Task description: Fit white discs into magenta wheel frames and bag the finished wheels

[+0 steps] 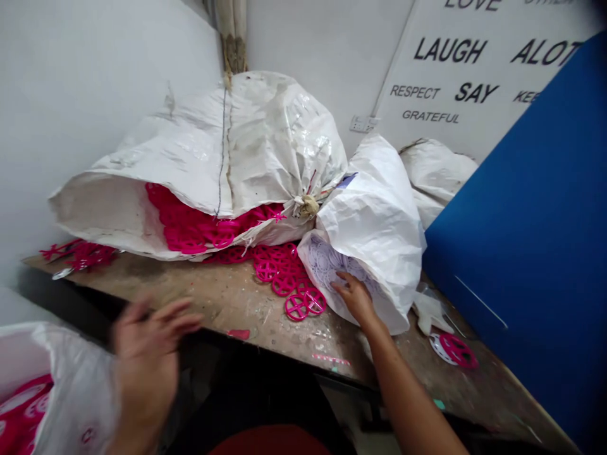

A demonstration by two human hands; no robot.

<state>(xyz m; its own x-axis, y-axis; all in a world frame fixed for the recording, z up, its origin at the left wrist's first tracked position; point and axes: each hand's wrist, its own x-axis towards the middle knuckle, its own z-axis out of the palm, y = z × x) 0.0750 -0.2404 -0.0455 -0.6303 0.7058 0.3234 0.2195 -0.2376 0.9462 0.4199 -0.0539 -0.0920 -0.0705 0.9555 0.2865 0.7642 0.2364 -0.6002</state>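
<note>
Lilac openwork pieces (pixel 322 258) lie in the mouth of a white sack (pixel 377 202), which rests on its side on the worktop (pixel 199 292). The right hand (pixel 353 297) reaches into that mouth, its fingers over the pieces — whether its grip has closed on one, I cannot tell. The left hand (pixel 152 344) is blurred and hangs near the front edge of the worktop, fingers spread, with nothing in its grip.

Just left of the lilac load, bright pink wheel-shaped pieces (pixel 284 283) are heaped on the worktop, and a few lie flat near its front edge. Behind them sprawls a large, scuffed sack (pixel 279 120), knotted at its right end, with more pink pieces (pixel 190 230) showing through its gaping side. Pink star-like bits (pixel 90 256) sit at the far left, and a red scrap (pixel 238 333) lies along the front edge.

To the right of the reaching arm, a pink disc (pixel 459 351) overlaps a white one — both near a blue panel (pixel 512 240). At lower left, below the worktop's level, a white bag (pixel 78 385) holds pink and white pieces (pixel 26 401).
</note>
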